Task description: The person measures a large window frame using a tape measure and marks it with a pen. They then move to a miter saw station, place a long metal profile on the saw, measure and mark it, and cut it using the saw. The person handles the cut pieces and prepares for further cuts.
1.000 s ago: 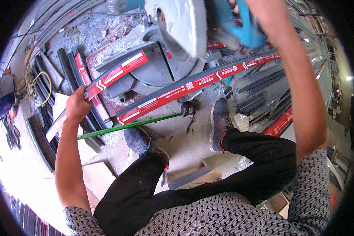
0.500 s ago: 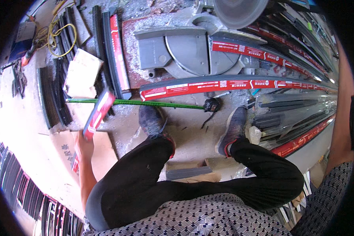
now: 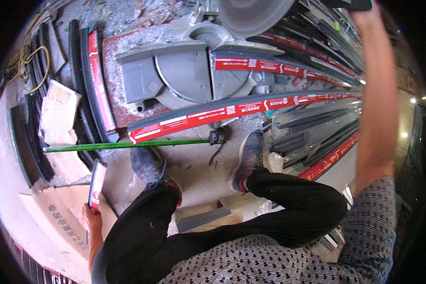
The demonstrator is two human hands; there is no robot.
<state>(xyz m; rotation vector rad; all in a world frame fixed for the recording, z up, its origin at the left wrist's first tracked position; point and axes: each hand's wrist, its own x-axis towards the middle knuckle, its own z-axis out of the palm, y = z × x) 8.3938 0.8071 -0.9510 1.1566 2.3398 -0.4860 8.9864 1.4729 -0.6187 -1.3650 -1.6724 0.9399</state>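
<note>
My left hand (image 3: 92, 218), low on the left beside my knee, is closed on the lower end of a short dark profile piece (image 3: 97, 183) with a red and white label; the piece stands tilted up above a cardboard sheet. At the upper right my right arm reaches far forward. My right hand (image 3: 366, 18) is wrapped round the black saw handle (image 3: 357, 4), its fingers partly cut off by the picture's edge. Left of it is the round saw blade (image 3: 255, 16), raised above the grey mitre saw base (image 3: 184, 78). One long red-labelled profile (image 3: 251, 67) lies across that base.
Another long labelled profile (image 3: 199, 117) lies just in front of the saw. A green tape measure (image 3: 128, 145) is stretched across the floor by my shoes. Wrapped profiles (image 3: 312, 128) lie at right, more dark profiles (image 3: 75, 71) at left. The flattened cardboard (image 3: 57, 213) is beside my left hand.
The view has swung right, so the scene sits further left. My left hand has lowered the short profile piece away from the tape measure. My right hand has come into view at the saw handle.
</note>
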